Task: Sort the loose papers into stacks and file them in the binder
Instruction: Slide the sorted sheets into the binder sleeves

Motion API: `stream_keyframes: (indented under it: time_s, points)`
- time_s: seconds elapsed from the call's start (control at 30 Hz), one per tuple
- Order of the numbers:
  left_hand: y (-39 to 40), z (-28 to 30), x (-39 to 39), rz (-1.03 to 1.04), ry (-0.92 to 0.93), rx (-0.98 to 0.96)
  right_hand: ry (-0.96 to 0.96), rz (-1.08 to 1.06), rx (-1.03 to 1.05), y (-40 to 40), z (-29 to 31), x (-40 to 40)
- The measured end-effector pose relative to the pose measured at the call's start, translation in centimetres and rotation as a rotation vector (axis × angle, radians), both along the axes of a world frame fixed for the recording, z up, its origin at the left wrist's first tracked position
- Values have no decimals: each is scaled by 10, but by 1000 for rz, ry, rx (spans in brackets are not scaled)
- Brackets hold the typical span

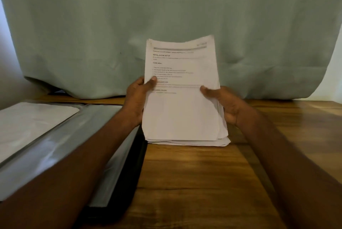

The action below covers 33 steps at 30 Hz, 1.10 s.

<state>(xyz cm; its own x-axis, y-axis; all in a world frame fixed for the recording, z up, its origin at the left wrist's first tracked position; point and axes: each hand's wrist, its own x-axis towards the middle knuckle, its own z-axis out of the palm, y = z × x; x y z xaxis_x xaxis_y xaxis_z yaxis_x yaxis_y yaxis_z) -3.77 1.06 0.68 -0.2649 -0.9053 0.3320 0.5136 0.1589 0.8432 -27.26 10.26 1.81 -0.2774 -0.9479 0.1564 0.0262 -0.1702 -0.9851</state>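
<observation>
A stack of white printed papers (182, 110) stands upright on its lower edge on the wooden table (194, 182), with the printed side facing me. My left hand (136, 99) grips its left edge, thumb on the front sheet. My right hand (224, 102) grips the right edge, its thumb across the front too. The bottom edges of the sheets are slightly uneven. An open binder (61, 141) with clear plastic sleeves lies flat to the left, under my left forearm; a white sheet (29, 125) shows in its left page.
A pale green cloth (166, 15) hangs behind the table and drapes onto its far edge. Bare wood lies in front of the papers and to their right.
</observation>
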Motion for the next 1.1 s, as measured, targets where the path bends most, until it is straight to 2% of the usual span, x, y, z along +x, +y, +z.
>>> stream_keyframes:
  time_s: [0.07, 0.13, 0.2, 0.27, 0.37, 0.43, 0.5, 0.6, 0.67, 0.77, 0.83, 1.0, 1.1]
  points:
    - [4, -4, 1, -179, -155, 11, -56, -90, -97, -6, 4, 0]
    - [11, -7, -2, -194, -287, -44, -83, -160, -180, -7, 9, 1]
    - [17, -6, -7, -153, -261, -86, -67, -194, -240, -4, 13, 1]
    - [20, -3, -9, -108, -166, -83, -47, -135, -244, 4, 18, 3]
    - [14, 0, -7, -82, -90, -45, 143, -14, -143, 16, 22, 8]
    - [11, -1, -4, -161, -130, -27, 231, -91, -136, 18, 24, 9]
    - [11, -3, -2, -215, -256, -19, 201, -215, -181, 16, 26, 10]
    - [14, -7, -5, -16, -517, -111, 121, -319, -252, 15, 25, 11]
    - [13, -12, -9, 153, -600, -222, 112, -304, -272, 14, 22, 15]
    - [12, -20, -13, 220, -616, -431, 190, -272, -254, 10, 14, 18]
    - [15, -21, -16, 238, -607, -503, 208, -329, -268, 9, 9, 22]
    - [11, -13, -12, 213, -387, -444, 145, -423, -355, 7, 5, 27]
    - [10, -11, -10, 257, -358, -409, 112, -461, -427, 8, 2, 31]
